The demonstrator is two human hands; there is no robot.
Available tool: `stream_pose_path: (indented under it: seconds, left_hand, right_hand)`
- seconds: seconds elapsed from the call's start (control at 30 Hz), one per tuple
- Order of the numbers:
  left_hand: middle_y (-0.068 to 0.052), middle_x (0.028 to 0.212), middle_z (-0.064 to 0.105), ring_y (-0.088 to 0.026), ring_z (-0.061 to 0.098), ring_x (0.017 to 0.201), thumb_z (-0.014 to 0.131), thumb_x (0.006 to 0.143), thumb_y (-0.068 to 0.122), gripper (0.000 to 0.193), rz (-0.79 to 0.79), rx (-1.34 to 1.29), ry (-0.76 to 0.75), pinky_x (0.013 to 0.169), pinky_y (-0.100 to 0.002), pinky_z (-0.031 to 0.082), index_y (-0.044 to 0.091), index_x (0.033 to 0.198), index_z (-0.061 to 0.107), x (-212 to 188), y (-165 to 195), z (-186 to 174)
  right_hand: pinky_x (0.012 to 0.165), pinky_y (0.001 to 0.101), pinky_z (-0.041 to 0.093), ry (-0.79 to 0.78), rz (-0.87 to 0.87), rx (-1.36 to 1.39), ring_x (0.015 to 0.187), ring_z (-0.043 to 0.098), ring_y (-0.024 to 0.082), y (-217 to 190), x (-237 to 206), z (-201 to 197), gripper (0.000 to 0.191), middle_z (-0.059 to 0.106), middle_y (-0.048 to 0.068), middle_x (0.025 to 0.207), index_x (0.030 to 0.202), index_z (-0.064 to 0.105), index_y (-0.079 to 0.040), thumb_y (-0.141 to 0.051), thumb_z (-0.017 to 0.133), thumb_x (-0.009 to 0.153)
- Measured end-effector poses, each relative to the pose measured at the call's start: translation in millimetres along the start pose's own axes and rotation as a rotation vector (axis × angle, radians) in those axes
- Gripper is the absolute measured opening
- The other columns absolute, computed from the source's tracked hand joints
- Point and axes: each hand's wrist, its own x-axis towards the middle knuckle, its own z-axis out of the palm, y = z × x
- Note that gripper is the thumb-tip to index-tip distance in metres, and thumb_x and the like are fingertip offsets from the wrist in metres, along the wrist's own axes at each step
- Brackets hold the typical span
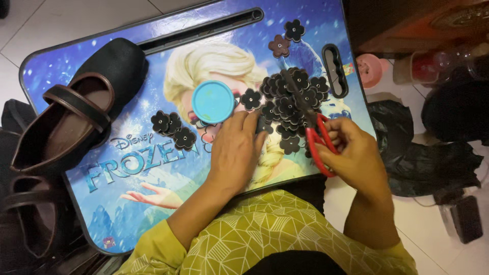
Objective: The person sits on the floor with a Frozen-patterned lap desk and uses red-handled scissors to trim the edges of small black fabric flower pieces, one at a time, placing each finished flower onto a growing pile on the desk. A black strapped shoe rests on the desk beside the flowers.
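While the blades sit closed over the pile, risks follow.
Right hand [356,155]: fingers through the red-handled scissors [315,133], gripping them.
Left hand [235,153]: flat, mostly open, fingertips pressing the heap of dark flower-shaped cutouts [290,104]; holds nothing I can make out.
Risk: scissor tips could nick the nearby fingertips or scatter cutouts.
Around: round blue lid [213,102], brown strapped shoe [71,117] crowding the blue printed lap table [153,203].

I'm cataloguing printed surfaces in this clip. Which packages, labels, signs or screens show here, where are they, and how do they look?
Printed blue rectangular lap table: centre, under both hands, cartoon artwork with pale lettering at lower left.
Small multicoloured square sticker: table's upper right edge, beside the black oval slot.
No packages or screens.
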Motion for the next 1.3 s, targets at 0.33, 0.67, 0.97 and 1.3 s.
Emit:
stream_pose_path:
  seconds: [0.33, 0.67, 0.97, 1.3]
  left_hand:
    - [-0.008, 0.102, 0.074, -0.026, 0.073, 0.085, 0.070, 0.096, 0.011, 0.011, -0.207, -0.348, -0.120, 0.071, -0.037, 0.056, 0.007, 0.105, 0.067, -7, 5, -27]
    - [-0.012, 0.122, 0.074, -0.013, 0.071, 0.107, 0.073, 0.099, -0.001, 0.035, -0.128, -0.927, 0.296, 0.095, -0.027, 0.059, -0.002, 0.131, 0.059, -18, 15, -51]
    - [-0.015, 0.119, 0.069, -0.010, 0.069, 0.103, 0.067, 0.096, -0.007, 0.048, -0.408, -1.297, 0.239, 0.091, -0.024, 0.058, -0.002, 0.142, 0.054, -10, 10, -51]
    - [-0.014, 0.121, 0.066, -0.014, 0.068, 0.105, 0.063, 0.104, 0.002, 0.040, -0.417, -1.371, 0.226, 0.091, -0.030, 0.060, -0.003, 0.142, 0.052, -12, -2, -47]
  right_hand:
    - [0.077, 0.0250, 0.049, -0.284, -0.053, 0.538, 0.092, 0.059, 0.010, 32, -26, 2, 0.055, 0.060, 0.000, 0.099, 0.123, 0.055, -0.002, 0.002, 0.078, 0.073]
    - [0.088, 0.0287, 0.043, -0.603, -0.103, 0.794, 0.100, 0.051, 0.014, -14, -42, 43, 0.103, 0.053, 0.005, 0.115, 0.146, 0.048, 0.003, -0.073, 0.075, 0.081]
    - [0.092, 0.0297, 0.047, -0.709, -0.148, 0.602, 0.102, 0.055, 0.015, -30, -33, 62, 0.115, 0.057, 0.006, 0.112, 0.146, 0.045, 0.003, -0.085, 0.068, 0.074]
    - [0.093, 0.0329, 0.045, -0.691, -0.197, 0.589, 0.101, 0.053, 0.017, -31, -26, 63, 0.109, 0.055, 0.007, 0.109, 0.142, 0.049, 0.006, -0.082, 0.067, 0.080]
